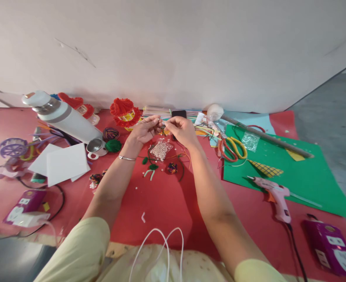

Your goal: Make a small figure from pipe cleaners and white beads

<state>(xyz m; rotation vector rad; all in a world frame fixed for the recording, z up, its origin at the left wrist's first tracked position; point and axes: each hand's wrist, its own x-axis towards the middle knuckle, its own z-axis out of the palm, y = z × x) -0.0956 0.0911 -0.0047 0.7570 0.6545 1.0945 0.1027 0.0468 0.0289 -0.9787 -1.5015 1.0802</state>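
Observation:
Above the back of the red table, my left hand and my right hand meet fingertip to fingertip, both in a pinch. Something small and whitish shows between the fingers, too small to name. Just below lies a pile of pearl beads on clear plastic. Small green yarn pieces and a multicoloured yarn bundle rest in front of the beads. Loose dark and orange strands trail beneath my right hand. Left of my left wrist sit a green yarn ball and a multicoloured yarn ball.
To the left are a white bottle, a metal cup, white cards and a red yarn piece. On the right lie scissors, a green sheet, a pink glue gun and a purple power strip.

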